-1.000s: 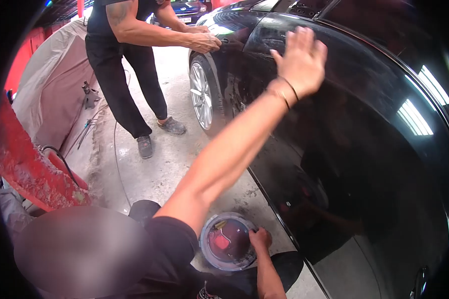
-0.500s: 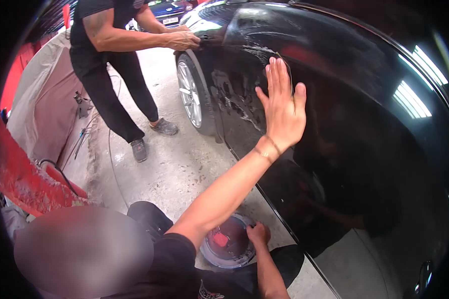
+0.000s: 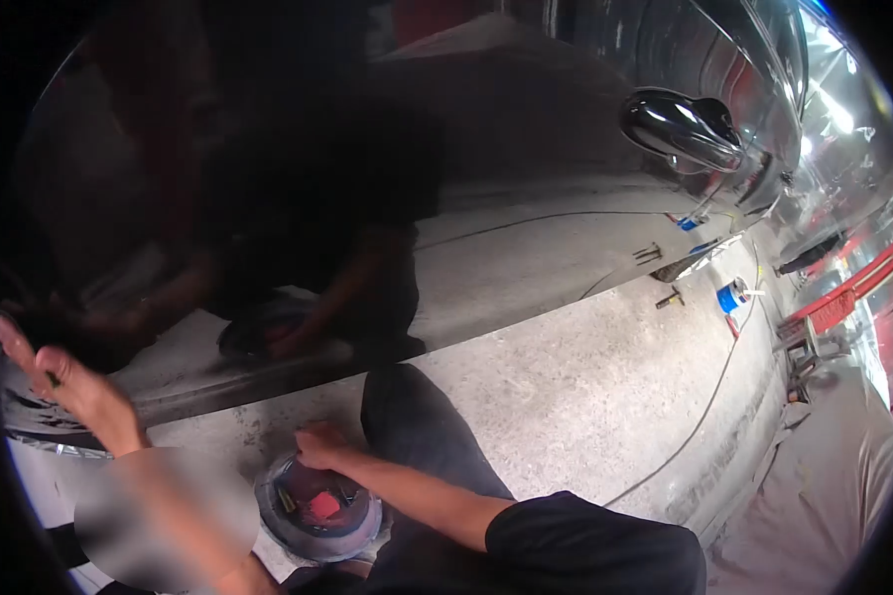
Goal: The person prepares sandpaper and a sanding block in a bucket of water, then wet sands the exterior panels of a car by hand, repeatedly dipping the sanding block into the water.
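Note:
My left hand [image 3: 74, 387] is stretched out at the far left, fingers extended, against or just in front of the glossy black car side [image 3: 526, 129]. Whether its palm touches the panel I cannot tell. Lower down, my right hand [image 3: 322, 446] is closed at the rim of a round basin [image 3: 268, 506] on the floor, by my knee. Inside the basin lie a red block or sponge [image 3: 323, 506] and some small dark items, with what looks like dark liquid. A blurred patch covers part of my left forearm.
A chrome-like door mirror [image 3: 680, 129] juts from the car at upper right. A hammer-like tool [image 3: 671, 298] and a blue can [image 3: 732, 296] stand on the concrete floor [image 3: 566, 367]. A cable [image 3: 690, 436] runs along it. Pale sheeting [image 3: 814, 476] and red metalwork [image 3: 853, 297] are at right.
My view has swung right along the car, so the other person and wheel have left view. My left hand now appears at the far left; my right hand stays at the basin rim.

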Tool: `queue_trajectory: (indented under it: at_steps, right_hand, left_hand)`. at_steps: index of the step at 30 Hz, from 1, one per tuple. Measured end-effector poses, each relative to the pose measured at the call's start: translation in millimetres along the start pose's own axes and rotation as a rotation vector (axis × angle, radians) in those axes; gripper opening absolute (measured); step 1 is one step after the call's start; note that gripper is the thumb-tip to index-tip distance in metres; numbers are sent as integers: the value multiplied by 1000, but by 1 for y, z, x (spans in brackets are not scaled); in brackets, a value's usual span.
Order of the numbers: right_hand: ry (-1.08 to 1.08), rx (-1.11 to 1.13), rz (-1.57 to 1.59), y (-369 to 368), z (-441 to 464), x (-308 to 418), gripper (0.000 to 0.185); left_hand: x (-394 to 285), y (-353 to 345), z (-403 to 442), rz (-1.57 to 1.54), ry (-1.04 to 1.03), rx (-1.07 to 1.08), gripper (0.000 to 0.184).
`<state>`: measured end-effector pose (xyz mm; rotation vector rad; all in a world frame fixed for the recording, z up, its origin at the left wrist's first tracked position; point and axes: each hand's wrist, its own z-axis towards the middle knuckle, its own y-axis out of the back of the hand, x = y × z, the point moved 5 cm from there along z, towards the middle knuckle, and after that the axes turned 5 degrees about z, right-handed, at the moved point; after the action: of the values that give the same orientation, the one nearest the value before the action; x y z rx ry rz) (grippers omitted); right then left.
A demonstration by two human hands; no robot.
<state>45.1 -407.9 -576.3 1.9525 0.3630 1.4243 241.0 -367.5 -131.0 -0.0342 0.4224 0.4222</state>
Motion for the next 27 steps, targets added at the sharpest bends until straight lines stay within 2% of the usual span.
queue_trajectory:
  at_steps: [1, 3, 4, 5, 6, 7, 8, 9, 10, 11, 13, 15, 17, 19, 21, 22, 24, 26, 27]
  right_hand:
    - [44, -22, -1, -2, -2, 5, 34]
    - [-50, 78, 133, -16, 3, -5, 32]
    - [-214, 139, 94, 19, -10, 19, 31]
    - [-149, 200, 83, 18, -8, 16, 32]
    - [-189, 209, 112, 11, -11, 6, 31]
    - [-118, 196, 28, 13, -9, 7, 30]
    - [-117, 259, -40, 10, -3, 4, 33]
    - [-124, 238, -70, 31, -7, 20, 38]
    - [-137, 250, -118, 23, 2, 9, 41]
    - [-91, 245, -186, 21, 7, 5, 41]
    - [-45, 211, -251, 22, 9, 9, 42]
    - [-30, 170, -258, 22, 4, 15, 43]
    - [-36, 186, -275, 25, 4, 20, 43]
    - [-30, 192, -277, 23, 4, 21, 44]
    - [-6, 183, -285, 22, 6, 18, 44]
    - [-14, 197, -273, 23, 5, 20, 44]
    - [-30, 215, -246, 26, 6, 27, 45]
    - [-15, 204, -233, 28, 3, 27, 46]
    - [-8, 204, -228, 27, 1, 26, 46]
  left_hand:
    - [44, 4, 10, -42, 22, -51, 76]
    - [145, 23, 45, 7, 41, -98, 69]
    - [220, 34, 70, 151, -11, -42, 64]
    - [303, 58, 96, 356, -146, 30, 59]
    - [393, 98, 110, 603, -417, 73, 54]
    - [340, 85, 112, 528, -99, 73, 54]
    - [256, 70, 90, 497, -1, -2, 56]
    - [180, 58, 66, 484, 18, -32, 58]
    - [110, 44, 37, 529, -68, -9, 61]
    - [49, 37, 21, 367, 184, 28, 66]
    - [4, 28, -19, 297, 211, 115, 68]
    - [17, 45, -24, 238, 230, 115, 67]
    - [64, 58, 3, 240, 284, 78, 68]
    - [134, 72, 44, 155, 482, -6, 73]
    - [170, 79, 65, 171, 642, -53, 77]
    - [174, 78, 70, 171, 690, -73, 78]
    - [121, 64, 49, 94, 664, -51, 79]
    - [77, 59, 16, 98, 562, 51, 78]
    - [77, 62, 12, 118, 541, 73, 78]
